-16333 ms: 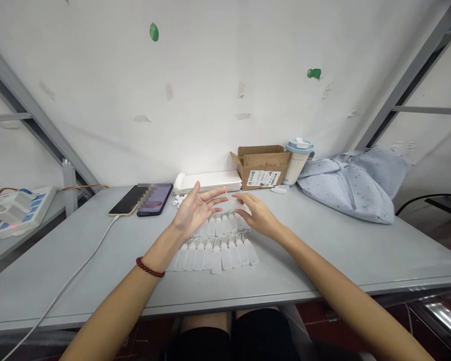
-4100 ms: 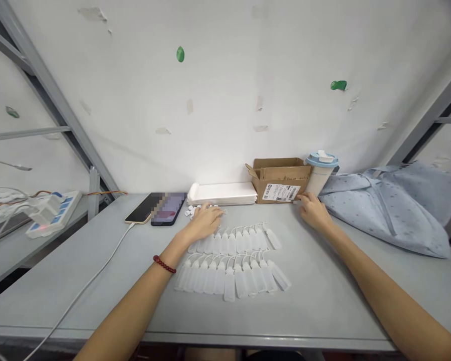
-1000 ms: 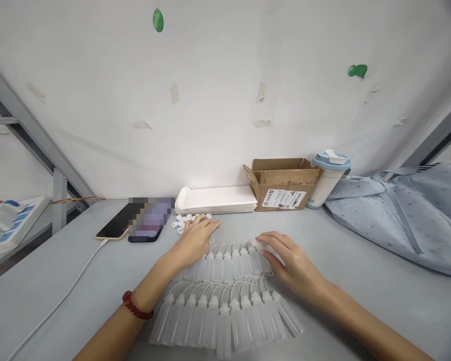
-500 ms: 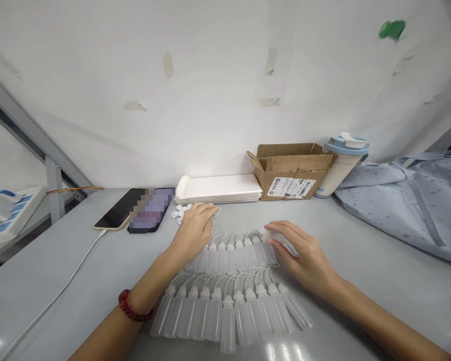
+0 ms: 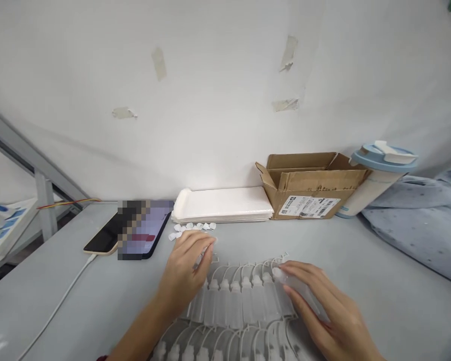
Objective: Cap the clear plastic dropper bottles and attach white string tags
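Observation:
Two rows of small translucent squeeze bottles lie side by side on the grey table [image 5: 361,250]: the far row [image 5: 240,301] and a near row [image 5: 210,351] cut off by the bottom edge. My left hand [image 5: 186,271] hovers at the far row's left end. Its fingers are curled into a pinch, with what looks like a small white cap at the tips. A scatter of loose white caps [image 5: 191,228] lies just beyond it. My right hand [image 5: 323,311] is at the row's right end, fingers wrapped over one translucent bottle [image 5: 291,281] whose tip points left.
Against the wall stand a stack of white trays [image 5: 221,203], an open cardboard box [image 5: 311,185] and a blue-lidded cup [image 5: 376,180]. A blue fabric bag [image 5: 417,225] lies at the right. Two phones [image 5: 143,230] and a charging cable [image 5: 56,311] are at the left.
The view has dipped and come closer to the table. My right hand carried a bottle from near the cup to the far row. My left hand stayed by the caps, its fingers now more curled.

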